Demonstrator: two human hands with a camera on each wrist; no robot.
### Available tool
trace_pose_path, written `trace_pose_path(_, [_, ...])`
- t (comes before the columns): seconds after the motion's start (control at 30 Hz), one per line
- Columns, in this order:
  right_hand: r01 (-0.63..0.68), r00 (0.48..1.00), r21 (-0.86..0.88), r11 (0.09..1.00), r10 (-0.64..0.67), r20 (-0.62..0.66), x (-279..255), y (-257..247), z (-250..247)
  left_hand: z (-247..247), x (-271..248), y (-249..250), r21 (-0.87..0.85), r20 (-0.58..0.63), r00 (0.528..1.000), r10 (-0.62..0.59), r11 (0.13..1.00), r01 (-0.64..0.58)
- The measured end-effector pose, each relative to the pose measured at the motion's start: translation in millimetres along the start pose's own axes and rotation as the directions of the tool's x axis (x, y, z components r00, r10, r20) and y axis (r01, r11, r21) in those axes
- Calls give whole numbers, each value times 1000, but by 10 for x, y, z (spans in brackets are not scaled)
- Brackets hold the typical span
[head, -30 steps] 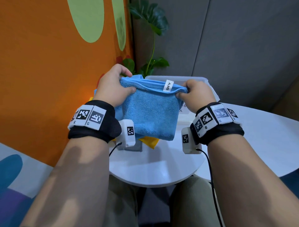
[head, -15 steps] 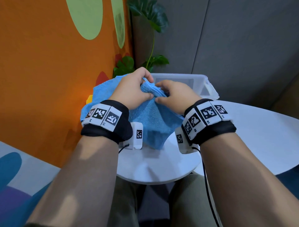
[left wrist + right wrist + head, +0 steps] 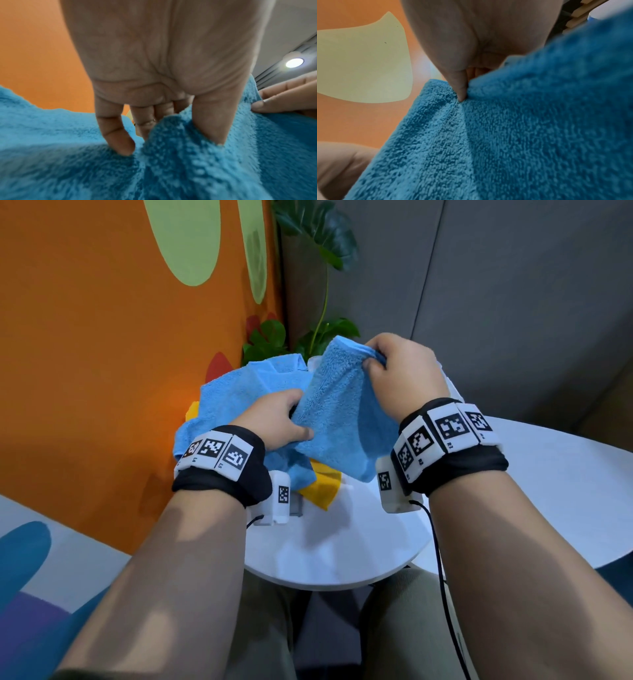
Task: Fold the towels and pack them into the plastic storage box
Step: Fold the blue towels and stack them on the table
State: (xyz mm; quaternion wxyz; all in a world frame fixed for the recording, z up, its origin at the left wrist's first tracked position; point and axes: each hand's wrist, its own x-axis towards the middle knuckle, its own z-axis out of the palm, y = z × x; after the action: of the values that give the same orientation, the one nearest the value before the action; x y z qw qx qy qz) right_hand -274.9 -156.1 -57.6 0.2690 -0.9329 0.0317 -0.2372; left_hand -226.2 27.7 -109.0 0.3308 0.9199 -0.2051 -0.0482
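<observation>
Both hands are on one blue towel (image 3: 339, 419) held above the small round white table (image 3: 329, 549), in front of the person's lap. The right hand (image 3: 400, 374) is raised and pinches the towel's upper corner, thumb pressed into the pile against curled fingers — the right wrist view shows the thumb (image 3: 460, 86) dug into the cloth at the folded edge. The left hand (image 3: 277, 422) sits lower and to the left, gripping the towel's lower left edge, thumb on the near face and fingers tucked behind; in the left wrist view its fingers (image 3: 116, 132) sink into the blue pile, and the right hand's fingertips show at the far right edge of that picture. Between the two grips the towel hangs as a doubled panel tilted up toward the right, its bottom corner hanging over the table. Behind it a second spread of blue cloth (image 3: 239, 392) lies heaped toward the orange wall (image 3: 102, 354) — whether it is another towel or more of the same one cannot be told. A yellow cloth (image 3: 322, 491) pokes out underneath on the table. The plastic storage box (image 3: 450, 386) is almost wholly hidden behind the right hand and the towel; only a pale sliver of it shows. A leafy plant (image 3: 322, 268) stands in the corner beyond.
</observation>
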Motion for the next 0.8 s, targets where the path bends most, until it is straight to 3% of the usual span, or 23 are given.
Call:
trace_pose_path(0.17, [-86,995,-41,995,84,-62,-4,17,-1,-44,39,-47,71,-91,996,-5,997,11])
trace_pose_path(0.3, [-135,987,-52,990,130,-91,16,30,-23,-92,28,-107,-202,-137,977,-161,971,132])
trace_pose_path(0.5, [-180,981,-60,982,175,-82,7,42,36,-116,33,-67,-545,-44,934,-355,792,275])
trace_pose_path(0.67, [-200,978,-47,979,197,-76,-12,53,52,-143,31,-101,-594,-89,913,-398,757,273])
trace_pose_path(0.8, [-224,971,-20,974,221,-86,-23,67,24,-178,5,-177,-546,-183,892,-413,797,257])
